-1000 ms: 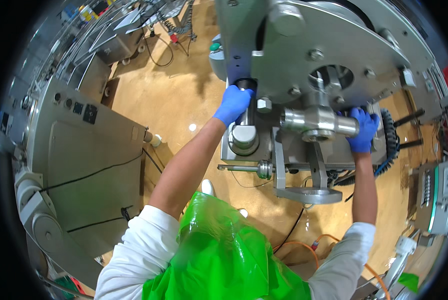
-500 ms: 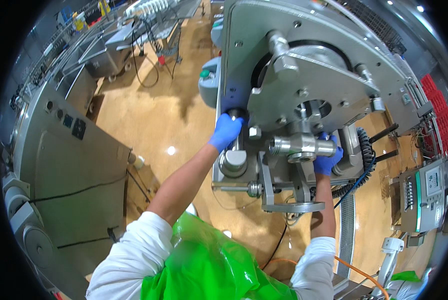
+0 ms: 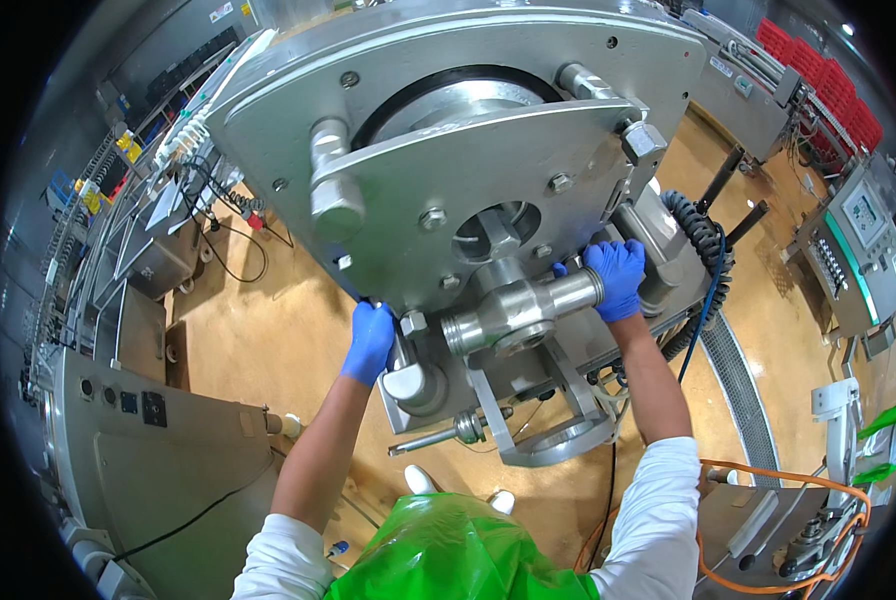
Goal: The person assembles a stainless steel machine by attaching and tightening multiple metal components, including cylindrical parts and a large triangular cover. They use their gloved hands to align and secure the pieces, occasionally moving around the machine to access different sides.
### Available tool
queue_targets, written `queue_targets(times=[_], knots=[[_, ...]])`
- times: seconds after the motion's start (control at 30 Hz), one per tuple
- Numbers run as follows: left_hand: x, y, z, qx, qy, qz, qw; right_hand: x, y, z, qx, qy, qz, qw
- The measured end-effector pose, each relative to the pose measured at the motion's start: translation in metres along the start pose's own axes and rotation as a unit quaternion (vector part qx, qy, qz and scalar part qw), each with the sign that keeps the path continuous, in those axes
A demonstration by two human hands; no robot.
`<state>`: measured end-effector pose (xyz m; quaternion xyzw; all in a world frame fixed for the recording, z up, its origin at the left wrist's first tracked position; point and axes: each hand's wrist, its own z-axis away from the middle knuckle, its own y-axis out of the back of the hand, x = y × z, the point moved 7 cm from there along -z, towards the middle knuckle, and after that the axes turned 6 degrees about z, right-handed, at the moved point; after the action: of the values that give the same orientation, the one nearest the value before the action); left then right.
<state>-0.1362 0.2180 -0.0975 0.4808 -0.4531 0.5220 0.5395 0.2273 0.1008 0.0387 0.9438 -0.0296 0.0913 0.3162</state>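
Left blue-gloved hand (image 3: 370, 341): fingertips hidden behind big grey steel hinged plate (image 3: 468, 140), approx 9 o'clock edge. Green plastic apron (image 3: 448, 550) cut off at 6 o'clock.

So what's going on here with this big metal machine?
A person in blue gloves and a green apron is working on a large steel machine plate tilted above them. The left hand grips the plate's lower edge, while the right hand is wrapped around the end of a steel cross-shaped fitting at its centre. An orange cable lies on the floor.
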Motion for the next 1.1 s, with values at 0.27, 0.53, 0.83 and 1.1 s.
queue_targets(times=[0.27,0.53,0.83,1.1], knots=[[0.032,-0.020,0.027,-0.064,-0.001,0.032,0.997,-0.008,-0.008,0.030,0.138,-0.208,-0.090,0.964],[-0.009,0.014,-0.008,-0.010,0.081,-0.024,0.996,-0.017,-0.012,0.019,0.077,-0.269,-0.167,0.945],[0.008,-0.006,0.010,-0.064,0.024,0.090,0.994,0.022,0.066,-0.023,-0.184,-0.164,-0.162,0.956],[0.009,-0.021,0.030,-0.081,0.001,0.224,0.971,0.020,0.155,-0.131,0.032,-0.217,-0.126,0.967]])
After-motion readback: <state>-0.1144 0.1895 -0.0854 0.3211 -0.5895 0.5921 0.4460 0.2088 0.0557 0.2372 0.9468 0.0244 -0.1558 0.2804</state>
